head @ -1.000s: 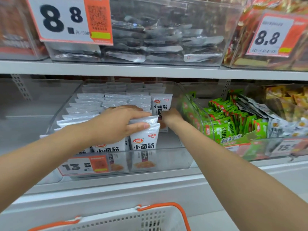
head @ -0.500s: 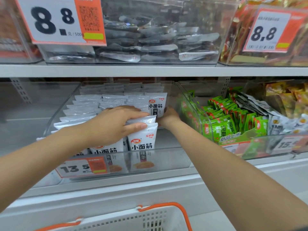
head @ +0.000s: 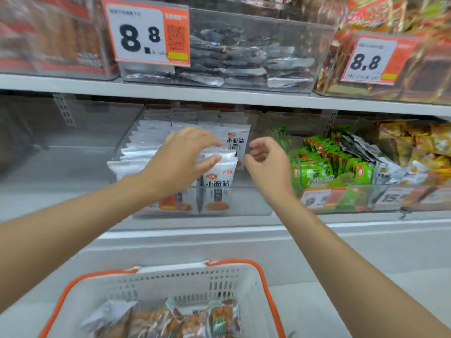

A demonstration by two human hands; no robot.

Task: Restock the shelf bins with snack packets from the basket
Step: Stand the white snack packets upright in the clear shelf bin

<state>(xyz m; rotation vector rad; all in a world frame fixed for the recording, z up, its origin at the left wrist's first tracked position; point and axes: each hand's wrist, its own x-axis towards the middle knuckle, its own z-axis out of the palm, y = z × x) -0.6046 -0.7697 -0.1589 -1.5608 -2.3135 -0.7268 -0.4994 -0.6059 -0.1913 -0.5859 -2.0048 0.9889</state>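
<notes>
A: Head view. State of the left hand (head: 180, 162)?
B: It reaches into the clear bin (head: 253, 203) on the lower shelf (head: 195, 230). The fingers are nearly straight and lie across the tops of the white 小面筋 packets (head: 146, 142). The thumb tip touches the top edge of the front packet (head: 218, 182). Reads as released, resting on the stock.

A: And the right hand (head: 267, 167)?
B: Just right of the left one, at the bin's right side. Fingers are clenched toward the palm, with nothing seen in them. The thumb sits by the right edge of the upright packet (head: 240, 145) behind the front one. Touching or apart, cannot tell.

A: Layout inside the bin?
B: Packets stand in rows from front to back, filling the left and middle. The front packet stands against the front wall, label facing out.

A: Supply?
B: White basket (head: 170, 284) with an orange rim at the bottom edge of the view, below the shelf and well apart from both hands. Mixed snack packets (head: 188, 320) lie in its bottom, too blurred to read the print.

A: Neighbours?
B: Green packets (head: 324, 164) in the bin just beside on the right, yellow packets (head: 415, 140) beyond them. The upper shelf (head: 219, 96) carries a bin of silver pouches (head: 244, 62) with an orange-and-white tag (head: 146, 35) reading 8.8. A second 8.8 tag (head: 373, 59) sits toward the right end.
</notes>
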